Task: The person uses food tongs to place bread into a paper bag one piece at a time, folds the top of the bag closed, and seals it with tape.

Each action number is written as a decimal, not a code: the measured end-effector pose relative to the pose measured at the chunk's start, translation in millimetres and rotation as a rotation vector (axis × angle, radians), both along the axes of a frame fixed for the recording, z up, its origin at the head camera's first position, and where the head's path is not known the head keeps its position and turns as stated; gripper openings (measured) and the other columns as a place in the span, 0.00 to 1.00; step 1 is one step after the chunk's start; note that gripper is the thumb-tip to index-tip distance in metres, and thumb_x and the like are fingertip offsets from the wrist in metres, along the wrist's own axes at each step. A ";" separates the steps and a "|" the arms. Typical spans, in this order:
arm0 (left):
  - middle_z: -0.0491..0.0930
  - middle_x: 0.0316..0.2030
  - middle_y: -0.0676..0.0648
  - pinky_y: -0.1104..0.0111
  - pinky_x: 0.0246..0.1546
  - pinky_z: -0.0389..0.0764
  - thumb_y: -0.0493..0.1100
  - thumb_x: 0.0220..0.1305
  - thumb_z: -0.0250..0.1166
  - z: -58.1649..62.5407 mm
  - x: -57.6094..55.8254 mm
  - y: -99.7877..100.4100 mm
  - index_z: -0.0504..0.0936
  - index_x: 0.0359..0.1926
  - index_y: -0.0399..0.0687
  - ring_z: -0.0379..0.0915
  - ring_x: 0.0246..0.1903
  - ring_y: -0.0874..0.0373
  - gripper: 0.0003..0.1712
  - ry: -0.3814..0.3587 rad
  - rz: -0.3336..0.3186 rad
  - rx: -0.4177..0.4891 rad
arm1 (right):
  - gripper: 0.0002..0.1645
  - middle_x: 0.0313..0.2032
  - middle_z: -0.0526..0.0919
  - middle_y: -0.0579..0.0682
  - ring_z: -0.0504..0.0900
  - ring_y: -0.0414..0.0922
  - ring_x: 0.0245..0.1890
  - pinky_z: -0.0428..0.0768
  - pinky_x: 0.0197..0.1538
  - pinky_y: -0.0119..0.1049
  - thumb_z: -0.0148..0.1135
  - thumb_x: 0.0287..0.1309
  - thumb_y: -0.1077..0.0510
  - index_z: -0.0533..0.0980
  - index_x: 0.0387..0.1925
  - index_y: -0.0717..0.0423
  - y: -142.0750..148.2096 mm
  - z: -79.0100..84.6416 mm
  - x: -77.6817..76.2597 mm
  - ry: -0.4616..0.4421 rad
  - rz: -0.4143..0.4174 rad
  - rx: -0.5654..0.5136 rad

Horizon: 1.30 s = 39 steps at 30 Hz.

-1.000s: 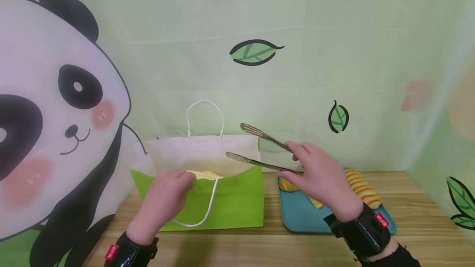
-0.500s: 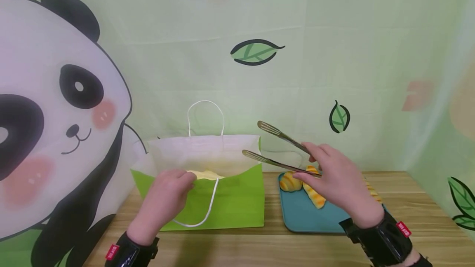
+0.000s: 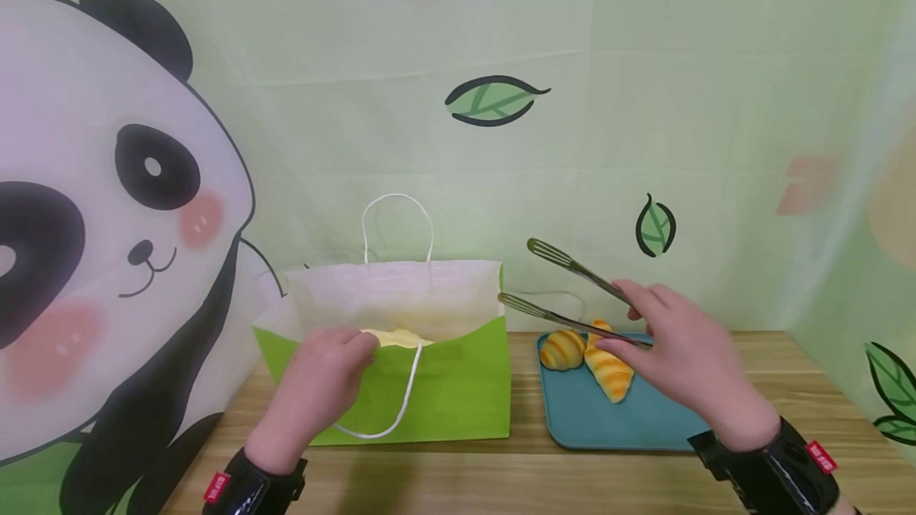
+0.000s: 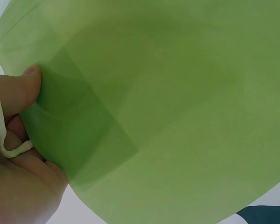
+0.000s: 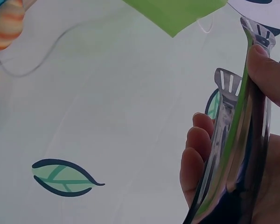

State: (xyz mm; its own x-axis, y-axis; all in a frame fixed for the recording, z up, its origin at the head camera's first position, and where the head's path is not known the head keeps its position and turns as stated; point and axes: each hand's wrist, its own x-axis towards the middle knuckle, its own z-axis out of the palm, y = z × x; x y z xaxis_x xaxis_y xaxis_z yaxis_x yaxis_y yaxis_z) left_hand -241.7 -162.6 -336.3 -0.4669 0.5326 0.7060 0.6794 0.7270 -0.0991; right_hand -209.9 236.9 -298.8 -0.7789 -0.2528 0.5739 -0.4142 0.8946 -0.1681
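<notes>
My left hand (image 3: 325, 376) grips the front rim of a green paper bag (image 3: 451, 388) with a white inside and white cord handles. In the left wrist view the thumb (image 4: 30, 86) presses on the bag's green wall, with a cord beside the fingers. Something pale yellow (image 3: 401, 337) shows at the bag's mouth. My right hand (image 3: 687, 348) holds metal tongs (image 3: 572, 265), arms spread apart, with nothing between the slotted tips. The tongs' lower arm overlaps a blue tray (image 3: 594, 427) in the head view. On the tray lie a round bread roll (image 3: 562, 350) and a longer, pointed pastry (image 3: 610, 372).
The bag and tray stand side by side on a wooden table (image 3: 444, 483). Behind them hangs a pale green backdrop (image 3: 343, 125) with a large printed panda (image 3: 93, 205) at left and printed leaves.
My right hand and the tongs have moved right, from over the bag's mouth to the tray. The roll and pastry are now more fully visible. The left hand has stayed in place.
</notes>
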 end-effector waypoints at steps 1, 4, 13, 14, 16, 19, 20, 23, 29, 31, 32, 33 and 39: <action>0.69 0.17 0.56 0.68 0.24 0.68 0.25 0.40 0.65 0.0 0.1 0.0 0.74 0.23 0.47 0.64 0.19 0.61 0.14 0.001 0.001 0.000 | 0.43 0.35 0.77 0.48 0.72 0.41 0.25 0.66 0.20 0.31 0.66 0.45 0.36 0.68 0.59 0.54 1.3 -0.5 0.4 0.002 -0.002 0.004; 0.69 0.17 0.57 0.68 0.24 0.67 0.25 0.40 0.65 -0.1 0.4 -0.1 0.74 0.23 0.47 0.63 0.19 0.61 0.14 0.004 -0.002 -0.001 | 0.43 0.35 0.78 0.49 0.73 0.41 0.25 0.66 0.19 0.31 0.66 0.44 0.35 0.69 0.58 0.54 5.1 -2.3 1.0 0.008 -0.011 0.016; 0.71 0.18 0.56 0.67 0.25 0.69 0.25 0.40 0.66 0.0 0.6 -0.2 0.75 0.24 0.47 0.66 0.19 0.61 0.14 -0.006 -0.003 0.002 | 0.47 0.33 0.76 0.49 0.71 0.42 0.24 0.67 0.22 0.33 0.62 0.46 0.31 0.67 0.59 0.57 19.0 -8.5 -2.4 -0.114 -0.070 0.004; 0.71 0.18 0.56 0.67 0.25 0.69 0.25 0.40 0.66 0.1 0.6 -0.1 0.76 0.24 0.47 0.66 0.19 0.61 0.14 -0.009 -0.001 0.002 | 0.47 0.33 0.75 0.49 0.70 0.42 0.25 0.67 0.23 0.33 0.62 0.46 0.31 0.67 0.60 0.58 21.3 -10.0 -3.3 -0.134 -0.080 0.004; 0.71 0.18 0.56 0.67 0.25 0.69 0.24 0.40 0.66 0.2 1.0 0.1 0.76 0.24 0.46 0.66 0.19 0.61 0.14 -0.011 -0.002 0.002 | 0.47 0.33 0.75 0.49 0.71 0.43 0.25 0.67 0.23 0.34 0.63 0.46 0.32 0.67 0.60 0.58 26.3 -13.5 -5.5 -0.161 -0.101 0.007; 0.71 0.18 0.56 0.68 0.25 0.69 0.24 0.40 0.66 0.0 1.1 0.1 0.76 0.24 0.46 0.66 0.19 0.61 0.14 -0.011 -0.001 0.002 | 0.46 0.33 0.75 0.50 0.72 0.45 0.27 0.67 0.23 0.35 0.63 0.47 0.34 0.66 0.59 0.59 32.8 -18.4 -7.7 -0.197 -0.122 0.006; 0.71 0.18 0.56 0.68 0.25 0.69 0.24 0.40 0.66 -0.1 1.1 0.0 0.76 0.24 0.46 0.66 0.19 0.61 0.14 -0.009 -0.002 0.002 | 0.45 0.33 0.75 0.51 0.72 0.45 0.28 0.68 0.23 0.36 0.63 0.47 0.35 0.66 0.59 0.59 34.7 -20.0 -8.1 -0.204 -0.128 0.005; 0.71 0.18 0.56 0.68 0.24 0.69 0.25 0.40 0.66 -0.3 1.0 -0.2 0.76 0.24 0.47 0.66 0.19 0.61 0.14 -0.006 -0.001 0.003 | 0.47 0.34 0.76 0.52 0.74 0.47 0.30 0.70 0.24 0.39 0.61 0.47 0.32 0.66 0.59 0.60 40.0 -24.6 -9.9 -0.235 -0.136 -0.001; 0.71 0.18 0.56 0.68 0.24 0.69 0.26 0.41 0.67 0.0 1.2 0.0 0.76 0.24 0.47 0.66 0.19 0.61 0.13 -0.010 0.006 0.000 | 0.54 0.37 0.77 0.56 0.76 0.50 0.33 0.72 0.27 0.43 0.52 0.44 0.22 0.67 0.58 0.61 47.6 -33.4 -12.6 -0.281 -0.156 -0.013; 0.71 0.18 0.56 0.68 0.24 0.69 0.26 0.41 0.67 0.3 1.3 0.1 0.76 0.24 0.47 0.66 0.19 0.61 0.13 -0.011 0.008 -0.001 | 0.56 0.37 0.77 0.56 0.76 0.50 0.33 0.72 0.27 0.43 0.51 0.43 0.21 0.67 0.58 0.61 49.4 -35.9 -13.4 -0.288 -0.164 -0.015; 0.71 0.18 0.56 0.68 0.24 0.69 0.26 0.41 0.67 0.4 1.4 0.1 0.76 0.24 0.47 0.65 0.19 0.61 0.13 -0.011 0.009 -0.001 | 0.56 0.37 0.77 0.56 0.76 0.50 0.33 0.72 0.26 0.43 0.51 0.43 0.21 0.67 0.58 0.61 50.2 -37.2 -13.8 -0.289 -0.168 -0.015; 0.71 0.18 0.56 0.68 0.24 0.69 0.26 0.42 0.67 0.6 1.5 0.1 0.76 0.24 0.47 0.65 0.19 0.61 0.13 -0.011 0.008 -0.002 | 0.56 0.37 0.77 0.56 0.76 0.50 0.33 0.72 0.26 0.43 0.51 0.42 0.21 0.68 0.58 0.61 51.1 -38.4 -14.2 -0.292 -0.171 -0.015; 0.70 0.17 0.56 0.68 0.24 0.68 0.26 0.42 0.66 0.7 1.5 0.0 0.76 0.24 0.47 0.65 0.19 0.61 0.13 0.003 -0.005 -0.003 | 0.58 0.45 0.75 0.65 0.76 0.60 0.41 0.73 0.34 0.54 0.50 0.42 0.20 0.67 0.58 0.64 56.4 -46.5 -15.8 -0.314 -0.188 -0.005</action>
State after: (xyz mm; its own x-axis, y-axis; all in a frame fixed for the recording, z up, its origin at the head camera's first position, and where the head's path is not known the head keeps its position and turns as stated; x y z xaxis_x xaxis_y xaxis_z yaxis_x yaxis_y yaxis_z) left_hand -240.3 -162.6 -335.6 -0.4618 0.5367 0.7062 0.6828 0.7233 -0.1032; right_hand -225.7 293.3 -345.3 -0.9500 -0.0861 0.3001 -0.1698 0.9491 -0.2651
